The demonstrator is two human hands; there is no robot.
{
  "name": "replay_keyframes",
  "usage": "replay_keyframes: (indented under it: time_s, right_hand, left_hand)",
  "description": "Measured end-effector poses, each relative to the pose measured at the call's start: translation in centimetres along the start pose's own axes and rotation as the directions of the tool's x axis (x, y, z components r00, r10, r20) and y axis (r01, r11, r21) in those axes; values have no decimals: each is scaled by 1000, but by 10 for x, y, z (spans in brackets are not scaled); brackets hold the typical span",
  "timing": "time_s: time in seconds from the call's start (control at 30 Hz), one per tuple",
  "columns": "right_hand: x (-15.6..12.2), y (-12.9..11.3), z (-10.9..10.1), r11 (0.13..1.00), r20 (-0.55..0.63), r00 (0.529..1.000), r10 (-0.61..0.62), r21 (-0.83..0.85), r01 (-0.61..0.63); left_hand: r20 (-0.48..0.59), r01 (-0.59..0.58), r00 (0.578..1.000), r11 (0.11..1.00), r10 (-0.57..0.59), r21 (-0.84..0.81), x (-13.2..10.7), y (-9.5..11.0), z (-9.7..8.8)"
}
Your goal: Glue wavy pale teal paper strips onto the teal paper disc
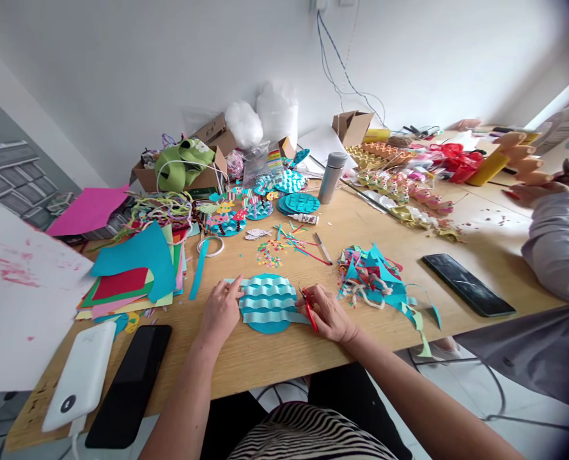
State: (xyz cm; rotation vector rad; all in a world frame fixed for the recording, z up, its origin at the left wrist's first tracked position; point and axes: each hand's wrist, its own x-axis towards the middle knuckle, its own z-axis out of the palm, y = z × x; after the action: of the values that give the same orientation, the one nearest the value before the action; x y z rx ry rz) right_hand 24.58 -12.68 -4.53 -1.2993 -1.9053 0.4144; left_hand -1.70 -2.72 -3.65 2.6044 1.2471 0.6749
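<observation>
A round blue paper disc (pixel 267 328) lies on the table in front of me, with wavy light-blue paper strips (pixel 268 302) running across it in rows. My left hand (pixel 220 310) is at the disc's left edge, its thumb and index finger closed on the edge and the strip ends there. In my right hand (pixel 330 313) are red-handled scissors (pixel 309 309), held just off the disc's right edge. The lowest strip sticks out past the disc toward that hand. Just behind the disc are small colourful paper bits (pixel 271 254) and thin paper sticks (pixel 300 243).
Paper scraps (pixel 373 275) are heaped to the right, near a phone (pixel 467 284). At left lie coloured sheets (pixel 133 271), a black phone (pixel 130 383) and a white power bank (pixel 80 374). Behind stand a grey flask (pixel 333 179) and stacked blue discs (pixel 298 203). Another person's sleeve (pixel 555 246) is at right.
</observation>
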Motion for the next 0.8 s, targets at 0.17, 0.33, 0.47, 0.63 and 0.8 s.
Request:
replay_keyframes:
  time_s: [0.17,0.33,0.47,0.63,0.8]
  right_hand:
    - [-1,3,1,1000,-3,1000,-26,-5,26]
    - [-3,8,2,1000,13,1000,-20,22,20]
    - [-3,9,2,999,13,1000,-12,30,11]
    - [-4,9,3,999,-3,1000,-2,49,2]
    - [-4,8,4,999,-17,1000,0,54,1]
  left_hand:
    - [25,25,999,999,-25,-29,1,2,-8]
    - [5,29,1000,999,-28,-28,-12,2,-14]
    - [-2,12,1000,999,-12,-31,-29,6,-13]
    - [-20,6,1000,1000,-6,-8,-36,10,-10]
    - [-22,-8,1000,1000,8,12,-37,9,-6]
